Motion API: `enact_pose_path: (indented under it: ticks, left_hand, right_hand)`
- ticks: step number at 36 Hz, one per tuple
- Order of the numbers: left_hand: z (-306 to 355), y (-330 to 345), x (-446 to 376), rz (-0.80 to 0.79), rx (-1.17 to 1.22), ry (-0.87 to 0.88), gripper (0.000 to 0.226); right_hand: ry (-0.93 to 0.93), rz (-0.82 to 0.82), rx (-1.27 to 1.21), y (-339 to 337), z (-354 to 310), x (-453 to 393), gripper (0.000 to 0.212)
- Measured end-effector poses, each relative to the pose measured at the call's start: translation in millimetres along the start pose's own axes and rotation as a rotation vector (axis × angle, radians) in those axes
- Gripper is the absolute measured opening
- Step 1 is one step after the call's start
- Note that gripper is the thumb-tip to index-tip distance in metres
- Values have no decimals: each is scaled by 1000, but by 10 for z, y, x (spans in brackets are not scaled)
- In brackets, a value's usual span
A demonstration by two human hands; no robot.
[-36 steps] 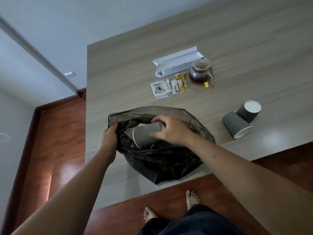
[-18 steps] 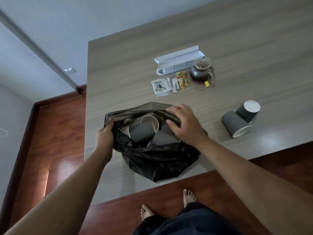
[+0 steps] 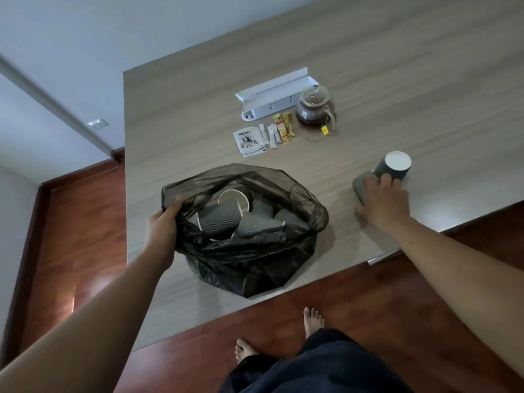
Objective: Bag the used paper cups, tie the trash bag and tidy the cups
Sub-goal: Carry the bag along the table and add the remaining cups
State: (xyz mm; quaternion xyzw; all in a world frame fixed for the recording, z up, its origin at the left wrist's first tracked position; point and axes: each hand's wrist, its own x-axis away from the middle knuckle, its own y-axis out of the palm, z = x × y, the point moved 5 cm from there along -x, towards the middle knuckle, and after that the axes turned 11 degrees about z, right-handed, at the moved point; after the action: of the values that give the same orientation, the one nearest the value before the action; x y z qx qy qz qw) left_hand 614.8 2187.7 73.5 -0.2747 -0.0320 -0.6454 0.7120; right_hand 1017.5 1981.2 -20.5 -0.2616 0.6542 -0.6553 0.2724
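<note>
A black trash bag (image 3: 255, 259) lies open on the wooden table (image 3: 368, 66) near its front edge, with several grey paper cups (image 3: 224, 219) inside. My left hand (image 3: 163, 231) grips the bag's left rim and holds the mouth open. To the right lie two more grey cups on their sides, one with its white bottom facing me (image 3: 395, 167) and one nearer to me (image 3: 361, 188). My right hand (image 3: 382, 202) lies over the nearer cup with its fingers wrapped round it; the hand hides most of it.
Behind the bag lie a tea packet (image 3: 249, 140) and several sachets (image 3: 279, 131). Further back stand a white power strip (image 3: 272, 97) and a glass teapot (image 3: 314, 107) with dark tea. The table's front edge runs diagonally; red wooden floor (image 3: 397, 293) and my bare feet lie below.
My right hand left the bag's rim and moved right onto the nearer of the two cups on the table. The left hand kept its hold on the bag.
</note>
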Motion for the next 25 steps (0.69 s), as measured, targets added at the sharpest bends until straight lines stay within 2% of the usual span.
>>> enact_pose_path:
  ticks: [6, 11, 13, 16, 20, 25]
  left_hand:
    - [2, -42, 78, -24, 0, 38, 16]
    - [-21, -117, 46, -11, -13, 57, 7]
    - [-8, -149, 65, 9, -6, 59, 6]
    - [17, -195, 81, 44, 28, 58, 4]
    - [21, -255, 96, 55, 74, 48, 10]
    - [31, -328, 76, 28, 127, 38, 13]
  right_hand:
    - [84, 9, -191, -31, -81, 32, 79]
    - [133, 121, -815, -629, -625, 19, 87]
    - [81, 58, -1066, -866, -1009, 92, 87]
    - [-66, -166, -1305, -1027, -1613, 293, 93]
    - [-237, -447, -1294, -948, -2264, 617, 95]
    - [-465, -422, -1007, -750, -2591, 878, 97]
